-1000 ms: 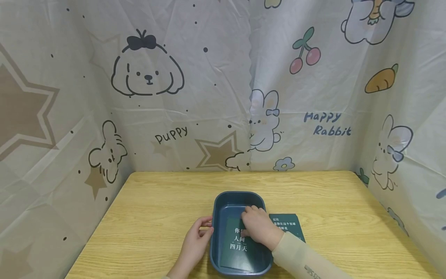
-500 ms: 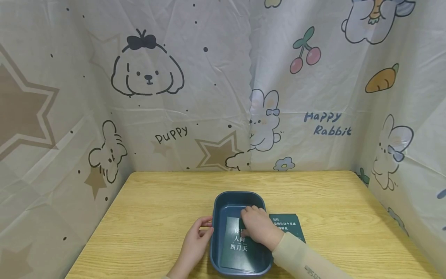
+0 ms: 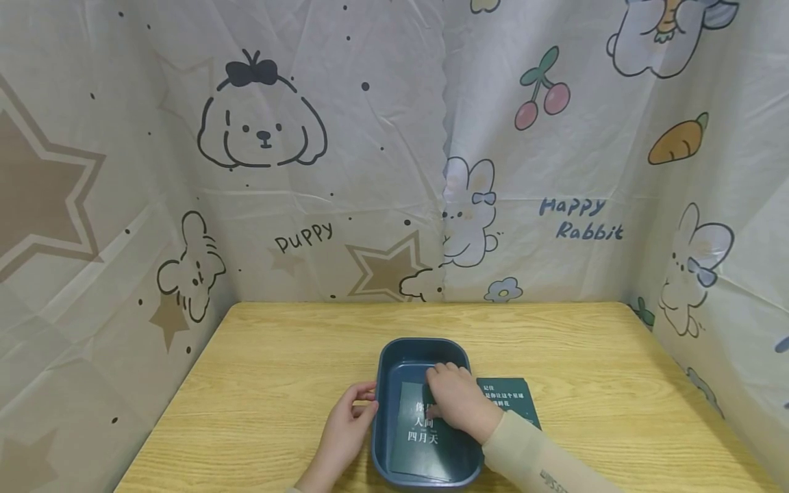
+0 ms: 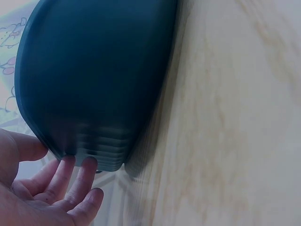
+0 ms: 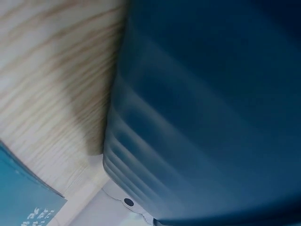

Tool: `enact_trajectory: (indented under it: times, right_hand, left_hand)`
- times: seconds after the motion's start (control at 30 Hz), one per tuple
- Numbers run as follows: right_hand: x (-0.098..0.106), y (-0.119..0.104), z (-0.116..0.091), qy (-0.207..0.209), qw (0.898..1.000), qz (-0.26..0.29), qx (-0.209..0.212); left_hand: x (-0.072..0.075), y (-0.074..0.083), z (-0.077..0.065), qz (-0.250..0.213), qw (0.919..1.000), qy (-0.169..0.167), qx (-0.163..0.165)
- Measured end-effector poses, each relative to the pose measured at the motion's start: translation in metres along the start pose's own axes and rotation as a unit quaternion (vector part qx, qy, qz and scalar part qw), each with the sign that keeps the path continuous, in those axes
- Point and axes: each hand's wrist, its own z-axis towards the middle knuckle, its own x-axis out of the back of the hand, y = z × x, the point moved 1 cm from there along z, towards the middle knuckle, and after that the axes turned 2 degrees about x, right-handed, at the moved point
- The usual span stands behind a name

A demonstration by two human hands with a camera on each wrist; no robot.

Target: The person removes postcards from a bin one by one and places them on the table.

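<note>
A dark blue rounded tray [image 3: 385, 383] stands at the table's near middle. Inside it lie dark green cards, the top card [image 3: 409, 455] printed with white Chinese characters. My right hand [image 3: 461, 400] reaches over the tray's right side and pinches this card near its upper right, thumb over the print; its other fingertips are partly hidden. At the tray's left wall, my left hand [image 3: 348, 424] rests its thumb and loosely bent fingertips; in the left wrist view those fingers [image 4: 77, 183] touch the outer wall. The right wrist camera sees mostly the tray's ribbed outside [image 5: 155, 117].
Just right of the tray lies another dark green card or stack [image 3: 502, 387] with white characters, partly covered by the right forearm. Both stand on a wood-grain table [image 3: 296, 349]. A printed cloth [image 3: 370, 171] hangs behind and along both sides.
The top card's upper edge shows a little higher and lighter than one second ago. Both hands and the tray stay almost in place.
</note>
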Motion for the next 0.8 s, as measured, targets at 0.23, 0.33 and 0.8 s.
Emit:
enact_trajectory:
  times: [0.23,0.33,0.8]
  right_hand:
    - [0.000,0.001,-0.001,0.008,1.000,0.020,0.004]
    - [0.001,0.001,-0.001,0.013,0.999,0.030,0.007]
    - [0.017,0.006,-0.002,0.071,0.991,0.110,0.026]
  left_hand:
    - [0.002,0.014,-0.004,-0.001,1.0000,-0.003,-0.006]
    - [0.001,0.005,-0.001,0.002,1.0000,-0.001,-0.006]
    - [-0.001,0.000,0.002,0.009,0.9999,0.000,0.009]
